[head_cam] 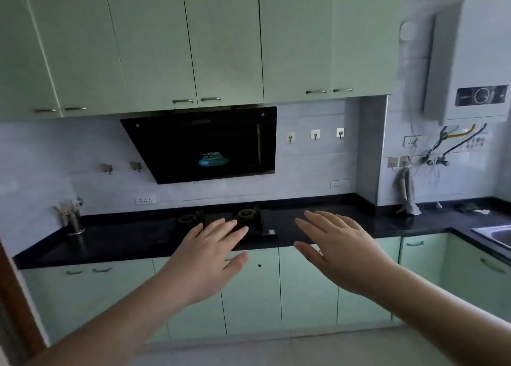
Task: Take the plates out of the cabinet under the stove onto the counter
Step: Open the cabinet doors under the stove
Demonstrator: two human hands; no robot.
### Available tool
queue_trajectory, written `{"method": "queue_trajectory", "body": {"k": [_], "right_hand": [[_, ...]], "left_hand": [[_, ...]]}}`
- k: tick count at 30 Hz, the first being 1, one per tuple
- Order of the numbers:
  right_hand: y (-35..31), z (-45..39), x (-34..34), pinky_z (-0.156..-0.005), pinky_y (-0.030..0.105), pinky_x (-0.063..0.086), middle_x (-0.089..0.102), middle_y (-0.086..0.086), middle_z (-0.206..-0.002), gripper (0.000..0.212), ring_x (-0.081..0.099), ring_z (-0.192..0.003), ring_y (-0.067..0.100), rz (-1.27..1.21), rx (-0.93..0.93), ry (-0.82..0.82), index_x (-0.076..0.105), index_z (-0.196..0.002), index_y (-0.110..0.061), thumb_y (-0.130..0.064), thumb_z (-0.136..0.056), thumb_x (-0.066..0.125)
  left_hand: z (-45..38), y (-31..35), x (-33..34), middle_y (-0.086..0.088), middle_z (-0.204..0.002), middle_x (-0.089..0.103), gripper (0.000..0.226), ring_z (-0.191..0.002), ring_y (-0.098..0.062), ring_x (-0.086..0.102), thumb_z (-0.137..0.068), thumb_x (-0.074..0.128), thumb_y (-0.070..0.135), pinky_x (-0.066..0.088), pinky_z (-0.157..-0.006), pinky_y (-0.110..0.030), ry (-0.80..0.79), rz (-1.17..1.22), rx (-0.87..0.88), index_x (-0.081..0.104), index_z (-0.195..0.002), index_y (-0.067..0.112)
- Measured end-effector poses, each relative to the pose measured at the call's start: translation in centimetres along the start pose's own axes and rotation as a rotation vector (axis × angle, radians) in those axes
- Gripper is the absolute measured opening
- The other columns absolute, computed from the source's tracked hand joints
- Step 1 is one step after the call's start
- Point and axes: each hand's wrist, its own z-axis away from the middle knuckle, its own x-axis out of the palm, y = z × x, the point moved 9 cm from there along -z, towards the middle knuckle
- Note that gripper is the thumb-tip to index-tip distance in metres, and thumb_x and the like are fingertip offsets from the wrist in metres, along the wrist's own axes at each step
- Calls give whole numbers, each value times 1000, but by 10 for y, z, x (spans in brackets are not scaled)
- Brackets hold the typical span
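My left hand [206,257] and my right hand [341,250] are both held out in front of me, palms down, fingers spread, holding nothing. Behind them a black stove [249,217] with two burners is set into the black counter [124,241]. Below the stove are pale green cabinet doors [253,288], all closed. My left hand covers part of the stove and of the door under it. No plates are in view.
A black range hood [210,144] hangs above the stove under green upper cabinets [166,47]. A steel utensil holder [73,221] stands at the counter's left. At the right are a sink [495,234], a hanging cloth [406,192] and a white water heater [475,58].
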Motion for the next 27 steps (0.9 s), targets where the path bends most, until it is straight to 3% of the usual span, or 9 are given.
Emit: {"method": "queue_trajectory", "body": {"k": [7, 12, 17, 20, 24, 27], "right_hand": [[30, -43, 30, -118, 37, 14, 28, -5, -158, 72, 21, -145, 14, 40, 10, 60, 24, -152, -29, -62, -91, 2], [19, -86, 64, -118, 38, 17, 30, -3, -158, 72, 23, -145, 16, 11, -18, 40, 25, -152, -28, -62, -92, 4], [-16, -128, 110, -116, 40, 24, 39, -2, -153, 71, 31, -142, 18, -30, -51, 18, 37, -148, -26, -62, -94, 7], [-41, -158, 138, -117, 39, 19, 34, -3, -156, 71, 27, -144, 18, 6, -67, -13, 30, -150, -27, -62, -94, 5], [-78, -196, 157, -118, 41, 21, 36, 0, -155, 67, 28, -144, 20, -11, -74, -30, 34, -150, -25, -59, -95, 13], [-108, -223, 172, -117, 43, 24, 39, 2, -153, 67, 32, -142, 21, -37, -96, -45, 39, -148, -23, -57, -95, 16]], "left_hand": [[-25, -2, 42, 10, -165, -6, 68, -148, -10, -18, -91, -7, 68, -22, -112, -35, 38, -182, 12, -14, -153, 39], [-37, -40, 76, 9, -166, -5, 78, -150, -11, -13, -85, -14, 66, -17, -114, -33, 7, -164, -94, -5, -156, 36], [-47, -97, 105, 11, -166, -6, 68, -150, -13, -13, -91, 0, 65, -5, -118, -33, 1, -68, -175, 7, -155, 44], [-56, -131, 112, 10, -166, -3, 75, -151, -15, -9, -88, -4, 66, -8, -116, -32, 25, -94, -171, 8, -156, 38], [-61, -174, 128, 2, -165, 14, 70, -152, -20, 6, -95, 5, 60, -5, -118, -37, 6, -142, -136, 22, -156, 30], [-69, -217, 149, 0, -166, 9, 72, -152, -21, 1, -93, 0, 58, -7, -119, -40, -44, -182, -140, 17, -157, 30]]}}
